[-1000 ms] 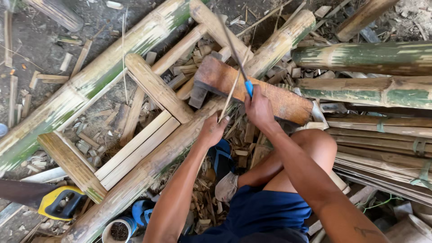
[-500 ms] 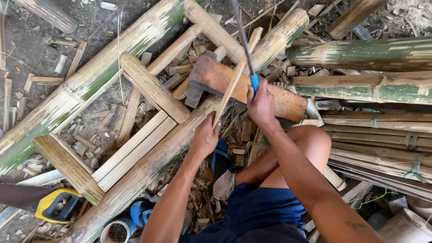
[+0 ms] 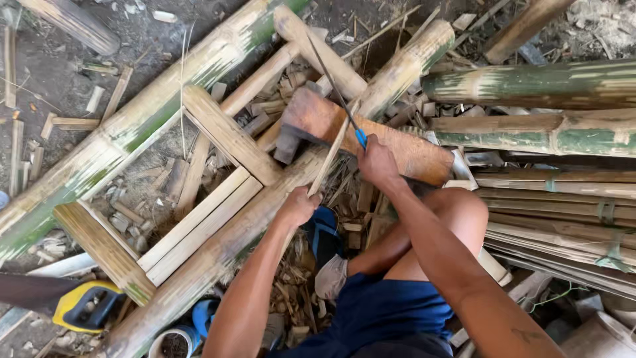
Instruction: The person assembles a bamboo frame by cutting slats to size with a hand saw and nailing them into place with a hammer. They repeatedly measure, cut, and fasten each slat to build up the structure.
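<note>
Left hand (image 3: 299, 205) clenching lower end of thin pale bamboo strip (image 3: 329, 156), running up-right at frame centre. Right hand (image 3: 376, 162) gripping blue-handled narrow blade (image 3: 334, 86), crossing strip just above, over reddish-brown wooden block (image 3: 397, 142).

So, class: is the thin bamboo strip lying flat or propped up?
Propped: the left hand holds the bamboo strip slanting onto the wooden block.
</note>
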